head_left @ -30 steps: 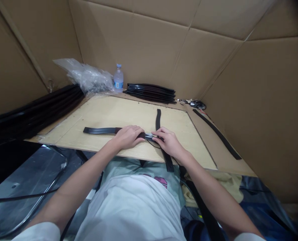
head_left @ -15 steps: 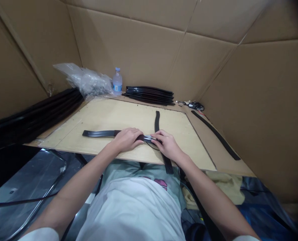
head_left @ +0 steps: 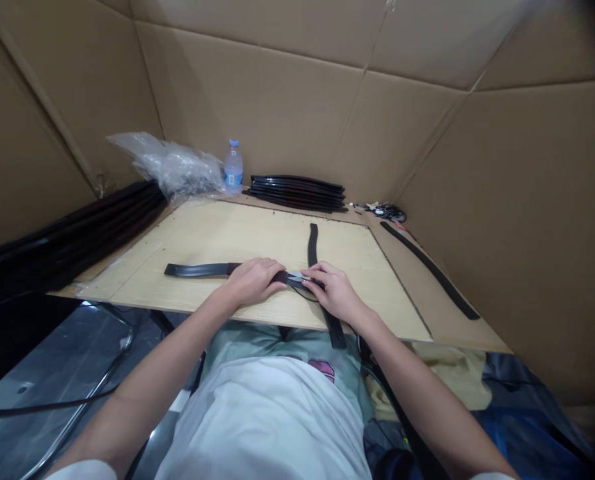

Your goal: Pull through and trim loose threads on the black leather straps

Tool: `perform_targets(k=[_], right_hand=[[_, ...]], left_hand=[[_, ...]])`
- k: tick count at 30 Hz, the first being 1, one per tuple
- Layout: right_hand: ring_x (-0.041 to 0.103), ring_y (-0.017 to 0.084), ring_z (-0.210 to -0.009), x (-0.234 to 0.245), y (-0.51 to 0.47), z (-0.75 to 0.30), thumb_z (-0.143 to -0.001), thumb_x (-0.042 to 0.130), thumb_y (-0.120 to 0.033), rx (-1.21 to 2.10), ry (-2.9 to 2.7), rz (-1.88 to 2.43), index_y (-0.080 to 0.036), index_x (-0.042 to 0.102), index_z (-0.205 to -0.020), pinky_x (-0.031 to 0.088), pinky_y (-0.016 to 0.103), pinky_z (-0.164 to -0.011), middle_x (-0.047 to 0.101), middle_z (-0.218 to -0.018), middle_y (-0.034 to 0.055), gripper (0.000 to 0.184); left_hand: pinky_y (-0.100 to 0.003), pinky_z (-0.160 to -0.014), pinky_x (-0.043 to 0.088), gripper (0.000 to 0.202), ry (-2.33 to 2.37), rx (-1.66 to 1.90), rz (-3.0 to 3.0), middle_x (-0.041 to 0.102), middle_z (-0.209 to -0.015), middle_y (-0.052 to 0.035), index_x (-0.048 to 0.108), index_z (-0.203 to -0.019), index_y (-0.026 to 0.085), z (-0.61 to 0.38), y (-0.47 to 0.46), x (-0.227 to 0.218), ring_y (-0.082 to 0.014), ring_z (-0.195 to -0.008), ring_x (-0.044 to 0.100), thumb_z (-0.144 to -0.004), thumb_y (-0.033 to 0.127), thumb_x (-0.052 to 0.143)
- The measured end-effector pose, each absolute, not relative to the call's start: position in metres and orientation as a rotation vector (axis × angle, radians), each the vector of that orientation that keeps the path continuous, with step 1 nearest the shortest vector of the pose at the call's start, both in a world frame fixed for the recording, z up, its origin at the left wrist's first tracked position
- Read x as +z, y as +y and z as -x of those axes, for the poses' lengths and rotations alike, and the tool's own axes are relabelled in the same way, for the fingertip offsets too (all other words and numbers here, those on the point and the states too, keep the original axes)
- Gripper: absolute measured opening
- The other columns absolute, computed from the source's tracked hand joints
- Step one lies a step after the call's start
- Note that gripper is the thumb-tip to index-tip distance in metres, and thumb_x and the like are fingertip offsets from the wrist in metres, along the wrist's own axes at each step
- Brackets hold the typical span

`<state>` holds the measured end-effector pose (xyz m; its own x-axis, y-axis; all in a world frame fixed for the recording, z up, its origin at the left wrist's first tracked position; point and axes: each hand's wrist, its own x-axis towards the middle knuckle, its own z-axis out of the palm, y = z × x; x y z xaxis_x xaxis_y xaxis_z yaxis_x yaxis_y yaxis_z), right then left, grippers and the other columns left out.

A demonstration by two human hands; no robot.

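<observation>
A long dark strap-like strip [head_left: 197, 270] lies across the board, with a brown-black section near its middle. My left hand [head_left: 256, 281] is closed over that section and presses it to the board. Just right of its fingertips, my right hand [head_left: 332, 287] pinches a small silver pointed blade [head_left: 296, 277], its tip against the strip; my fingers hide the blade's other end. A thin dark cord curves below the strip. Under my right hand a second black strip [head_left: 313, 243] runs crosswise, its near end over the board's front edge.
Behind the pale board [head_left: 217, 230] stand a plastic bottle [head_left: 233, 170], clear plastic bags [head_left: 182, 170] and a stack of black strips [head_left: 297, 193]. More dark strips [head_left: 77, 227] are piled left. One strip [head_left: 427, 270] lies right, near a small tangle [head_left: 388, 212]. Cardboard walls [head_left: 257, 93] surround the table.
The view has tilted slightly. Both hands keep nearly the same place on the strip, and the silver blade has shifted only a little at its tip.
</observation>
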<state>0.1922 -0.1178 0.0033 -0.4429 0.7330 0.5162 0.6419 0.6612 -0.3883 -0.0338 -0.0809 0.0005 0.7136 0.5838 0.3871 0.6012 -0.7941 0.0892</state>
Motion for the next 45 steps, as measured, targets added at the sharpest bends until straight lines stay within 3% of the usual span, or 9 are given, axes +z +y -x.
perform_targets(k=[16,27,45], right_hand=[[0.057,0.019,-0.084,0.0036,-0.1189,-0.1917,-0.087,0.051,-0.020,0.191,-2.216,1.067,-0.018,0.064,-0.106,0.049,0.033,-0.079,0.059,-0.092,0.0088,0.024],[0.057,0.019,-0.083,0.0058,-0.1181,-0.1885,-0.086,0.051,-0.020,0.196,-2.224,1.109,-0.017,0.064,-0.106,0.048,0.032,-0.078,0.060,-0.090,0.0086,0.023],[0.058,0.018,-0.082,0.0039,-0.1193,-0.1911,-0.085,0.053,-0.021,0.202,-2.193,1.098,-0.018,0.065,-0.105,0.048,0.031,-0.077,0.060,-0.091,0.0078,0.023]], left_hand=[[-0.033,-0.079,0.044,0.038,-0.919,-0.608,2.865,0.062,-0.095,-0.0087,0.052,-0.118,0.020,0.0351,-0.0798,-0.0020,-0.0222,-0.090,0.058,-0.089,0.042,0.041],[-0.031,-0.077,0.044,0.031,-0.986,-0.620,2.881,0.058,-0.092,-0.0077,0.055,-0.107,0.020,0.0347,-0.0842,0.0005,-0.0207,-0.088,0.056,-0.089,0.041,0.041],[-0.032,-0.079,0.043,0.030,-0.977,-0.644,2.872,0.058,-0.093,-0.0078,0.054,-0.107,0.019,0.0337,-0.0858,0.0011,-0.0212,-0.090,0.055,-0.089,0.040,0.042]])
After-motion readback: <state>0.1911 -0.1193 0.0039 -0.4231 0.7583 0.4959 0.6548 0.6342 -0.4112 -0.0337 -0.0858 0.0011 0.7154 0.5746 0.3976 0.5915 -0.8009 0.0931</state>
